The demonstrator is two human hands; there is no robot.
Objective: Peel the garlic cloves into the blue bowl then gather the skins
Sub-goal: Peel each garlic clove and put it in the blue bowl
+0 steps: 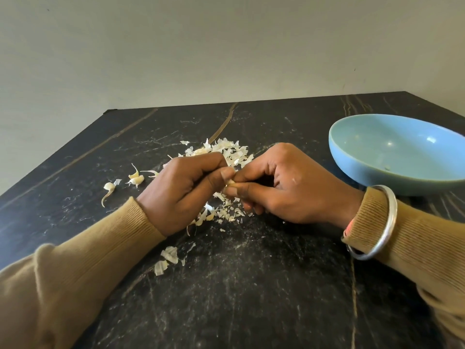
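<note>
The garlic clove [230, 183] is tiny, light and hard, and its thin, dry skin looks easy to tear, so it is likely best held by its ends while a thumbnail picks at the skin. The left hand [181, 192] and the right hand [284, 187] both pinch it between thumbs and fingers, just above the pile of skins [226, 149] on the table [251, 285]. The blue bowl [377, 177] sits near the right hand, and a few more cloves [136, 178] lie near the left.
</note>
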